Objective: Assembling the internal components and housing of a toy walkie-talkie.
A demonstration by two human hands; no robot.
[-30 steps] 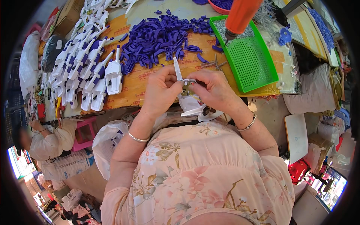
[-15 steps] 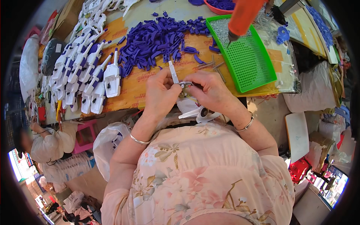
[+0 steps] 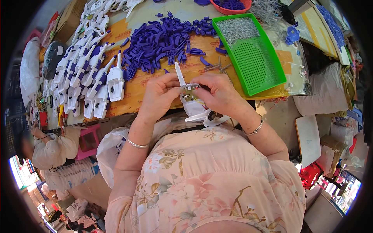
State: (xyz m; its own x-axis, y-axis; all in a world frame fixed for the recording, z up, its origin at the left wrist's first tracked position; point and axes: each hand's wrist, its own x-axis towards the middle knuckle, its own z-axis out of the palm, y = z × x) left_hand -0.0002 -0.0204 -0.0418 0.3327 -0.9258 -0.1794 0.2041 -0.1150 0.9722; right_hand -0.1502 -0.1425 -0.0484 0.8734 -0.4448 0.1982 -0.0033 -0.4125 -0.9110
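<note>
Between my hands, at the table's near edge, is a white plastic housing [image 3: 194, 110] with a narrow stem pointing away from me. A small circuit board [image 3: 189, 94] sits in its open middle, with thin wires running from it. My left hand [image 3: 160, 95] is closed at the left side of the housing, thumb by the board's edge. My right hand [image 3: 218, 91] grips the right side, its fingertips at the board's upper right corner. Below, close to my body, is another white shell piece with a dark round part [image 3: 211, 115]. My fingers hide some of the board.
Rows of similar white housings [image 3: 116, 83] with purple parts lie at the left. A heap of purple plastic pieces [image 3: 157, 44] fills the middle. To the right stands a green tray [image 3: 248, 92] of small screws, with a red basket [image 3: 232, 11] behind. Loose metal rods [image 3: 222, 66] lie nearby.
The orange power screwdriver that hung over the green tray has gone out of view. My left hand has shifted left, uncovering the circuit board. My right hand stays nearly in place.
</note>
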